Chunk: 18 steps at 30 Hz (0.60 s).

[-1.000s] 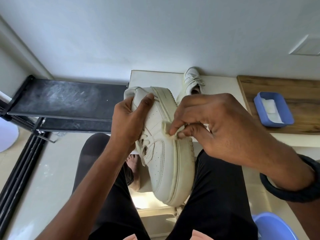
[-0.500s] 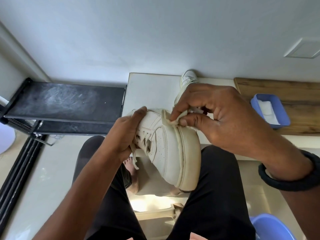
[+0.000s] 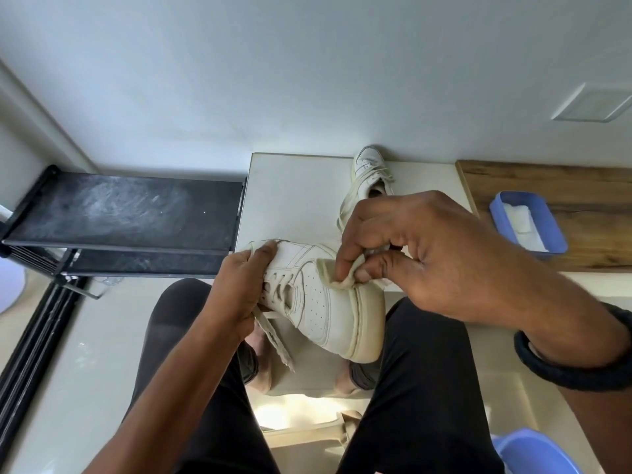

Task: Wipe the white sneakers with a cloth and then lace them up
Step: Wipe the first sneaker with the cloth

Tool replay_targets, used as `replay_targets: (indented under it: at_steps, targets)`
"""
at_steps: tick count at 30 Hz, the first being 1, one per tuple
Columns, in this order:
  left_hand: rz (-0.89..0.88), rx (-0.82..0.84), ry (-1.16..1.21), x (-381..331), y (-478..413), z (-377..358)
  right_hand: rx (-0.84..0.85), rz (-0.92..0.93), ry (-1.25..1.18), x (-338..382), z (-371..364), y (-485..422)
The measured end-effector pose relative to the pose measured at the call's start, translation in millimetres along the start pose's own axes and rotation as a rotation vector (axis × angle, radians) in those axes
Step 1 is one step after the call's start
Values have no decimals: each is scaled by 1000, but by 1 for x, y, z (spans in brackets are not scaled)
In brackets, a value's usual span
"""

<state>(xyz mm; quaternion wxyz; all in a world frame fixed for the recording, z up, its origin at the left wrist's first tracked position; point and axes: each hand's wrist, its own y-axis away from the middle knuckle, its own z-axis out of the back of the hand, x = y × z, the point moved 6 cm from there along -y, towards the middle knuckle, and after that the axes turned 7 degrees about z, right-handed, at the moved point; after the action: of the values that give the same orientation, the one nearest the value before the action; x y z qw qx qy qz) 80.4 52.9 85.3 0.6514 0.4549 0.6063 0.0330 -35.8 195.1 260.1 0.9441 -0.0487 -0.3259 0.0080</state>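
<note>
A white sneaker (image 3: 318, 302) lies on its side above my lap, toe and sole toward me, laces loose. My left hand (image 3: 244, 289) grips it at the laced opening, thumb on the tongue end. A lace end (image 3: 273, 333) hangs below that hand. My right hand (image 3: 410, 248) pinches a small pale cloth (image 3: 333, 275) between thumb and fingers and presses it on the sneaker's side near the sole edge. The second white sneaker (image 3: 367, 176) stands on the white table (image 3: 290, 196) by the wall, partly hidden behind my right hand.
A blue tray (image 3: 547, 230) holding a white folded pad sits on a wooden surface (image 3: 581, 186) at right. A black shelf rack (image 3: 119, 213) stands at left. A blue basin (image 3: 533, 453) shows at the bottom right. My legs in black trousers fill the foreground.
The sneaker has come down from raised in front of me to just above my lap and turned toe toward me. My right hand has kept the cloth on its side.
</note>
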Motion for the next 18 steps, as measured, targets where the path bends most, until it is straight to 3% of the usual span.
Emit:
replay_targets:
  at_steps: [8, 18]
  targets:
    - [23, 5, 25, 1, -3, -2, -74, 81, 132, 6, 4, -5]
    - [-13, 14, 3, -3, -5, 1, -35, 94, 86, 13, 3, -3]
